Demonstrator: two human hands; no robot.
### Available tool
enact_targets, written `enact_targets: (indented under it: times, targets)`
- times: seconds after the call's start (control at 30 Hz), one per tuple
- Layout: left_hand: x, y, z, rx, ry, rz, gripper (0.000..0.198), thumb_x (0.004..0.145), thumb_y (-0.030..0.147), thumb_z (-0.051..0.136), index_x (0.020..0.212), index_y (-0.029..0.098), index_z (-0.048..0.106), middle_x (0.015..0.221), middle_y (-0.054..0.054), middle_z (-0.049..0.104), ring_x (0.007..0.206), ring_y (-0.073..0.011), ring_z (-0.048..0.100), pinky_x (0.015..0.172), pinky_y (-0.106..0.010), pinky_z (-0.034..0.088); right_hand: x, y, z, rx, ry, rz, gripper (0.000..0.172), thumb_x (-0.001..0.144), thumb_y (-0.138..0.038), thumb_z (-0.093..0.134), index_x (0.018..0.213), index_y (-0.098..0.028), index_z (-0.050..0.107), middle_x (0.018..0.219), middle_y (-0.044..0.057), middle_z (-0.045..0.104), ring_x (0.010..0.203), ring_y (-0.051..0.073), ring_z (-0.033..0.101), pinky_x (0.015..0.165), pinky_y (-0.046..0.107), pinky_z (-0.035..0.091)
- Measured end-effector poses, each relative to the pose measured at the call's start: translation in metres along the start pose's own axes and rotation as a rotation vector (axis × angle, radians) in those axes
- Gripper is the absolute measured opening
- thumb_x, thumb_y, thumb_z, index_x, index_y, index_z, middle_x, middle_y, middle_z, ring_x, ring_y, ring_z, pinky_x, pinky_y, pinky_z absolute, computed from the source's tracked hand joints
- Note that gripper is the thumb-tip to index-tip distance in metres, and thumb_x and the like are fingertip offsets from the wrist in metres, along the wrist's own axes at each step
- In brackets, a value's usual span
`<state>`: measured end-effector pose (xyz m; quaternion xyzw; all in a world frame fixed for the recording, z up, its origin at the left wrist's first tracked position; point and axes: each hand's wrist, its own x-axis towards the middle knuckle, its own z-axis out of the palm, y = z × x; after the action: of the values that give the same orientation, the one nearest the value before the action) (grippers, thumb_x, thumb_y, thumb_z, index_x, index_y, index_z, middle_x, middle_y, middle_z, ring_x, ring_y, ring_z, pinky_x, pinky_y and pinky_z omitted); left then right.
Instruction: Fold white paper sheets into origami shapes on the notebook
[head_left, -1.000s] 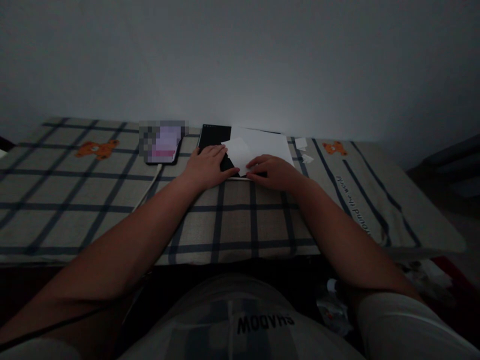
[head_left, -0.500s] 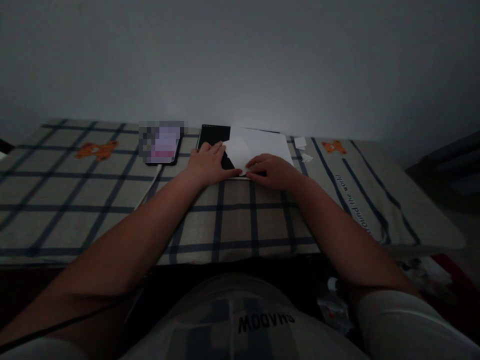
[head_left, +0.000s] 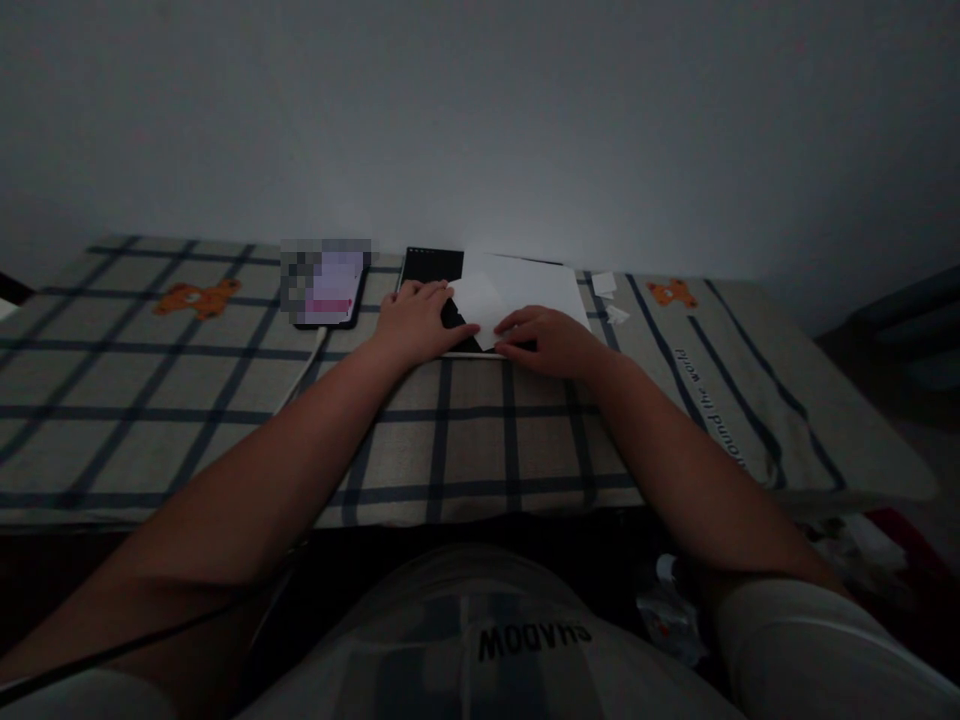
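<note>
A white sheet of paper (head_left: 529, 283) lies over a flat black notebook-like thing (head_left: 433, 264) with a pale near edge. A smaller, paler piece of paper (head_left: 478, 300) shows on top, between my hands. My left hand (head_left: 415, 322) rests flat on the black surface, its fingertips at the small piece's left edge and its thumb stretched to the right. At the near edge, my right hand (head_left: 551, 342) has thumb and index finger drawn together on the small piece's lower corner. Its other fingers are partly hidden.
A phone (head_left: 330, 285) with a white cable (head_left: 304, 378) lies to the left. Small paper scraps (head_left: 604, 286) sit right of the sheet. A checked cloth (head_left: 472, 440) covers the table, which stands against a grey wall (head_left: 480, 120). A clear bottle (head_left: 667, 610) is below the table edge.
My left thumb has lifted slightly away from the near edge and the small piece's corner. My right hand stays at the paper. The whole view has shifted slightly.
</note>
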<state>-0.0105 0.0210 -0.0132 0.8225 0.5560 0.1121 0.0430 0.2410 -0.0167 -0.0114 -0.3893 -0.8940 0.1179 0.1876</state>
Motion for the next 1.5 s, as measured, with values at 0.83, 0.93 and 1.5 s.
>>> enact_targets:
  times: [0.83, 0.93, 1.5]
  targets:
    - [-0.006, 0.001, 0.004, 0.071, -0.129, 0.005, 0.121, 0.091, 0.092, 0.056, 0.178, 0.010, 0.030, 0.186, -0.016, 0.027, 0.169, -0.0437, 0.027, 0.137, -0.055, 0.022, -0.002, 0.015, 0.008, -0.004, 0.072, -0.010, 0.045, 0.104, -0.035, 0.063, 0.143, -0.017, 0.077, 0.141, 0.017, 0.079, 0.131, 0.032, 0.072, 0.115, 0.055, 0.055]
    - [-0.005, 0.000, 0.006, 0.058, -0.128, 0.011, 0.123, 0.090, 0.092, 0.059, 0.178, 0.010, 0.030, 0.186, -0.018, 0.026, 0.169, -0.0457, 0.026, 0.137, -0.057, 0.021, -0.004, 0.020, 0.012, -0.050, 0.089, -0.001, 0.047, 0.103, -0.033, 0.064, 0.145, -0.017, 0.076, 0.149, 0.018, 0.074, 0.139, 0.034, 0.069, 0.119, 0.057, 0.053]
    - [-0.015, 0.005, 0.003, -0.013, 0.020, 0.240, 0.073, 0.103, 0.061, 0.067, 0.159, 0.015, 0.063, 0.169, -0.016, 0.056, 0.156, -0.0397, 0.048, 0.130, -0.055, 0.038, -0.004, 0.020, 0.009, -0.089, 0.020, 0.040, 0.062, 0.102, -0.036, 0.065, 0.160, -0.015, 0.062, 0.143, 0.019, 0.076, 0.127, 0.036, 0.071, 0.112, 0.054, 0.055]
